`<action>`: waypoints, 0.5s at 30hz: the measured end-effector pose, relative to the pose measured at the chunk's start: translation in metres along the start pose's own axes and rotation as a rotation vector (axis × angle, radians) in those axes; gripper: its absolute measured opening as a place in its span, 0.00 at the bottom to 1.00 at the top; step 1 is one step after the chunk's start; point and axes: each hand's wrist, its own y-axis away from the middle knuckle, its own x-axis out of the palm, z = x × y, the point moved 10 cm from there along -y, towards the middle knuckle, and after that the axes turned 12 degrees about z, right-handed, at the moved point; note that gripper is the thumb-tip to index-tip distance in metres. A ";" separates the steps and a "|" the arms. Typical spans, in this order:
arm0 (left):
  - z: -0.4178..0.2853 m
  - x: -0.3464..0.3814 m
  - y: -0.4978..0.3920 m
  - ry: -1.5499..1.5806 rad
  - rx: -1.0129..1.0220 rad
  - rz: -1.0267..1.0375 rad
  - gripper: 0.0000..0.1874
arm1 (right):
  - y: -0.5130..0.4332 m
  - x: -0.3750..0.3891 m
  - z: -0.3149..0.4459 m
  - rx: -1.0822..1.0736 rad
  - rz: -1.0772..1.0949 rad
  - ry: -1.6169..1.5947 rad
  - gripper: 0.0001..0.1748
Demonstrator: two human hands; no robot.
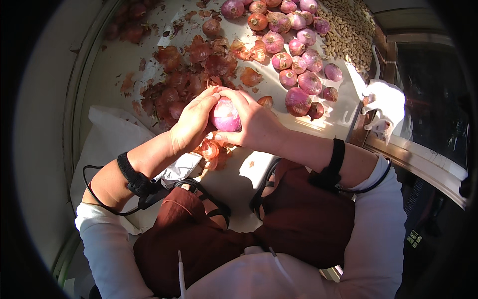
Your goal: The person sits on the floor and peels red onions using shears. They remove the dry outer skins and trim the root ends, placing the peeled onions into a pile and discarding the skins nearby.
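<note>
Between my two hands is a shiny pink-purple onion (pixel 226 116) with a paler patch on its upper side. My right hand (pixel 254 116) wraps it from the right, thumb below and fingers over the top. My left hand (pixel 196 114) presses against its left side, and the fingertips of both hands meet near its top. Behind and below the hands lies a heap of dry brown onion skins (pixel 186 84). More loose skins (pixel 211 149) lie under the onion, close to my feet.
Many red onions (pixel 298 65) spread over the floor at the upper right, beside a pile of unshelled peanuts (pixel 347 33). A white cat (pixel 386 106) is at the door track on the right. A white plastic sack (pixel 115 125) lies left; darker onions (pixel 130 22) sit upper left.
</note>
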 end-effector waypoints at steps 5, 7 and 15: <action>0.007 0.004 -0.020 -0.569 -0.342 0.108 0.16 | 0.042 -0.027 -0.059 0.111 -0.058 -0.082 0.49; -0.018 0.007 -0.030 -1.029 -0.172 0.145 0.20 | 0.063 -0.050 -0.089 0.095 -0.238 -0.137 0.48; -0.018 -0.007 -0.036 -1.422 -0.167 -0.026 0.25 | 0.195 -0.141 -0.305 0.792 -0.839 0.028 0.51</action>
